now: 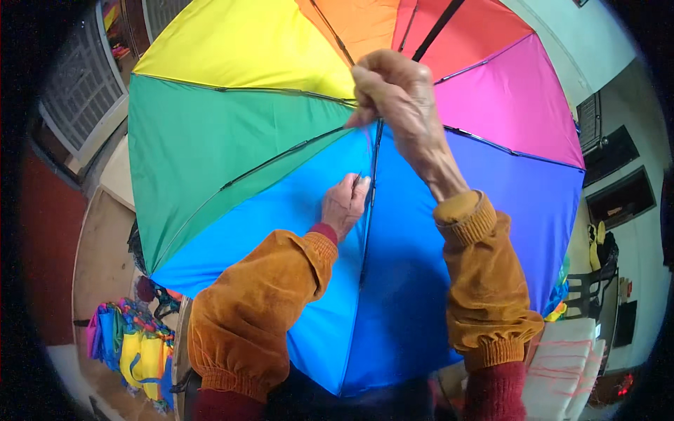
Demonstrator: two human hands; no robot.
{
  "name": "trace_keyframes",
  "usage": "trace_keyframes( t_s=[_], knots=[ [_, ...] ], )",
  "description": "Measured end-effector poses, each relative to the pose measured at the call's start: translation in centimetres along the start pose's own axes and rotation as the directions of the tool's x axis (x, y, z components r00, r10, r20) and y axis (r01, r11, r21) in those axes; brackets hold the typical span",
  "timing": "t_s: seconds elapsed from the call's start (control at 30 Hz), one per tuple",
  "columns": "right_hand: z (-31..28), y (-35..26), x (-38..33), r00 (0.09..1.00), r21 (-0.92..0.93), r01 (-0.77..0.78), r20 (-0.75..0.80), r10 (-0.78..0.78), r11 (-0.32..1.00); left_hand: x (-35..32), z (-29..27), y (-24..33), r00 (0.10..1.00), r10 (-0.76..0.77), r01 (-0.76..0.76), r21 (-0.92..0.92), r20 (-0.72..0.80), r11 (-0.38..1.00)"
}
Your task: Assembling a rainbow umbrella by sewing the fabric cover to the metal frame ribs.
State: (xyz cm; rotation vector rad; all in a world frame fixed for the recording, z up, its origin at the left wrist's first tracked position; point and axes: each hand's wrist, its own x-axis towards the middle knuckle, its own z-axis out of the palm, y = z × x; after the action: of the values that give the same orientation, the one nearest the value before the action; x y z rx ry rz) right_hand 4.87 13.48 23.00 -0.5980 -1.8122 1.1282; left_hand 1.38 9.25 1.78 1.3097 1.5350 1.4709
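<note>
An open umbrella (407,281) with panels in rainbow colours fills the middle, its inner side and dark metal ribs facing me. Its black shaft (439,29) slants up to the right from the hub. Beside the rib between the two blue panels, my left hand (342,205) is closed in a pinch, with a thin dark tip showing at its fingers. Higher up, my right hand (401,91) is closed in front of the hub and hides most of it. A faint thin strand seems to hang below its fingers; what they hold is too small to make out.
At lower left lies a pile of folded, brightly coloured umbrellas (144,347). Pale stacked padding with reddish strands (562,365) stands at lower right, near a black chair (593,288). A grilled door (84,88) is at upper left.
</note>
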Motion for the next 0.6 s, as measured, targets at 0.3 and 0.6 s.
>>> trace_keyframes(
  t_s=[0.3, 0.6],
  knots=[
    [2.3, -0.3, -0.4, 0.990, -0.070, -0.040, 0.131, 0.049, 0.997, -0.7, -0.2, -1.3, 0.969, 0.244, -0.232, 0.212, -0.033, 0.949],
    [2.5, -0.7, -1.4, 0.990, -0.084, -0.047, 0.129, 0.057, 0.995, -0.4, -0.5, -0.6, 0.976, 0.213, -0.217, 0.280, 0.044, 0.935]
  ],
)
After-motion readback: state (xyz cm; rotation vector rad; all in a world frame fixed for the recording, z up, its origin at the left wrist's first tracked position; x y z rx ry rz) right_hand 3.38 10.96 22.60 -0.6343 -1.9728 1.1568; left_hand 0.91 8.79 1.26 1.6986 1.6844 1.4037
